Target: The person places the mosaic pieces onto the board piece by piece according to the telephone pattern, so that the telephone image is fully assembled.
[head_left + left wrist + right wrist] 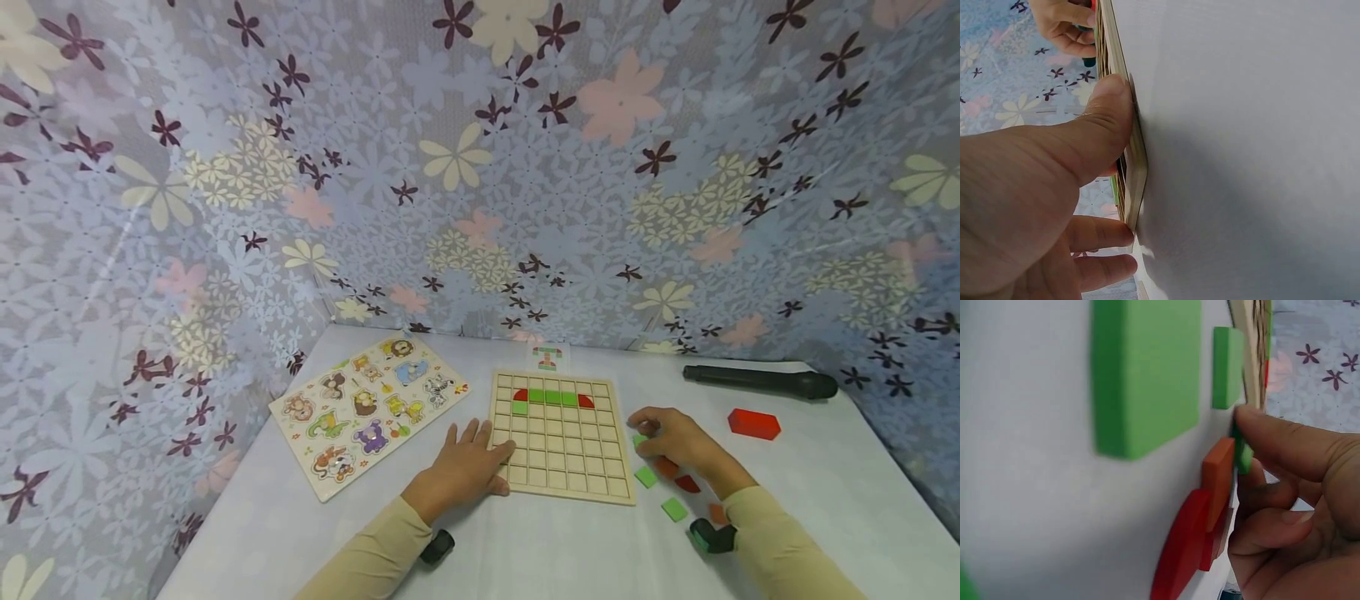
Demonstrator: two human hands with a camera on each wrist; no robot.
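My left hand (467,462) rests on the lower left corner of a wooden grid board (558,496), its fingers spread. In the left wrist view the thumb (1110,103) lies along the board's edge (1137,178). A row of green squares (553,397) with a red quarter-round piece (586,402) at each end lies in the grid, and one green square (520,407) sits below its left end. To the right of the board, my right hand (678,442) pinches a green square tile (1245,456) between thumb and finger, close over the table.
Loose green squares (674,509), a red quarter-round (687,483) and orange pieces (718,513) lie around my right wrist. An animal puzzle board (371,408) is at the left. A pattern card (548,358) lies behind the grid. A black microphone (761,381) and red block (753,424) lie right.
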